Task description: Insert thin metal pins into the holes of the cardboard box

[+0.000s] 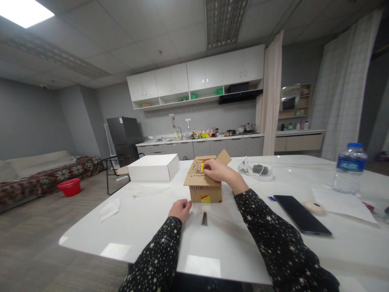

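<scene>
Kitchen-lounge room, grey walls, white table (91, 239) in the foreground with a white box (153, 167), a phone (300, 214) and a water bottle (349, 168) on it. The small cardboard box (204, 182) sat mid-table with one flap up; the right hand (217, 170) lay on its top, fingers bent and pinching at the flap edge, while the left hand (180, 209) rested on the table just beside it, loosely curled and holding nothing, near a small dark clip (204, 219). Risk, as judged: the box looked light and unbraced, so pressure from the right hand alone could slide or tip it.
</scene>
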`<state>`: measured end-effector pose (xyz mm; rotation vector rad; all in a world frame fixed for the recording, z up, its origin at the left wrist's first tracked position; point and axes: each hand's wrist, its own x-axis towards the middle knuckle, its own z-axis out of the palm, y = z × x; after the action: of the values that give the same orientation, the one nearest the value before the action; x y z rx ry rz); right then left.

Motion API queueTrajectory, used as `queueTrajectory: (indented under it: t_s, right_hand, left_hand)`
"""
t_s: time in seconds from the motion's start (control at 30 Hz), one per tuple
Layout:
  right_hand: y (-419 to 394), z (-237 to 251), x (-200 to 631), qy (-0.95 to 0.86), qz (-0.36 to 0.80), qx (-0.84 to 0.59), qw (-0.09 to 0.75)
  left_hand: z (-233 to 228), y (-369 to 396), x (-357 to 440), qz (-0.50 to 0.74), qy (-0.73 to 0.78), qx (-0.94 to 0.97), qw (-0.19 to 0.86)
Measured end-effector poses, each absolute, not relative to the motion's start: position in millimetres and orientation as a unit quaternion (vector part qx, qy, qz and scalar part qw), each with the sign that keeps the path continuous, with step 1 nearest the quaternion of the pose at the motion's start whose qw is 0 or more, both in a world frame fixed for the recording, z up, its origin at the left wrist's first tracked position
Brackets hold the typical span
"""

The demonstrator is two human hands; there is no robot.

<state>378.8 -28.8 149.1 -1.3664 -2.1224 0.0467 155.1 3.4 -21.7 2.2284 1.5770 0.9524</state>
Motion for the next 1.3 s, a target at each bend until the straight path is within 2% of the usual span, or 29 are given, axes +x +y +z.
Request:
queueTrajectory:
  t_s: [0.3,0.53,0.67,0.87,1.13,1.3]
  right_hand:
    - [-57,152,341,-0.813,-0.006,-0.43,0.391]
    - [-82,117,320,-0.81,-0.044,-0.413,0.413]
    - [-92,80,322,-0.817,-0.065,-0.411,0.4]
    - [-100,36,320,-0.826,-0.077,-0.43,0.357]
    - [-102,34,297,-0.806,-0.005,-0.473,0.354]
    - [-103,29,286,-0.814,0.034,-0.463,0.349]
  left_hand:
    - [-25,6,152,0.323,0.542,0.765,0.128]
    - [-19,0,154,0.32,0.544,0.762,0.141]
    - [-12,-9,154,0.315,0.536,0.764,0.17]
    - [-10,-14,147,0.292,0.54,0.778,0.13]
    - [3,-13,118,0.315,0.502,0.795,0.13]
    - [16,-23,91,0.226,0.535,0.811,0.07]
